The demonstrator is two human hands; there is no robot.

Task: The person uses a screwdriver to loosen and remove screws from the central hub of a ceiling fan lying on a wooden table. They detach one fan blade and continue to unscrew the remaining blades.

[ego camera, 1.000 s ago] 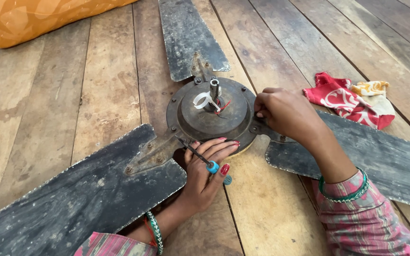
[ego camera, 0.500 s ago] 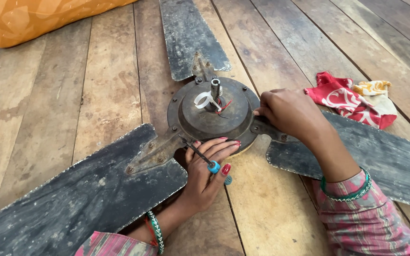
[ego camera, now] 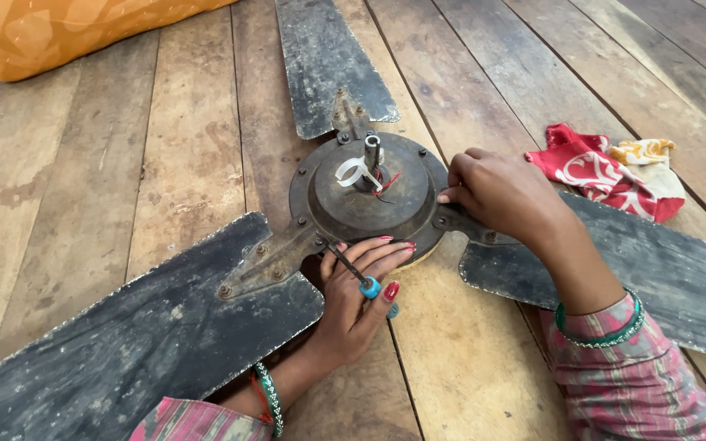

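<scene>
Bare wooden floorboards [ego camera: 173, 155], a grimy ceiling fan motor [ego camera: 365, 200] lying flat on them. The left hand [ego camera: 353, 302] pinches a blue-handled screwdriver [ego camera: 353, 269] at the hub's near rim; the right hand [ego camera: 500, 192] grips the rim by a blade bracket. Looks like screw work; turning needs steady downward pressure.

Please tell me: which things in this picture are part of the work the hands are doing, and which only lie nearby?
In the work:
- left hand, holding a screwdriver with a blue handle
- right hand, on the rim of the fan motor housing
- fan blades, bolted to the housing

Only lying nearby:
- red and white cloth
- orange cushion
- wooden floor
</scene>
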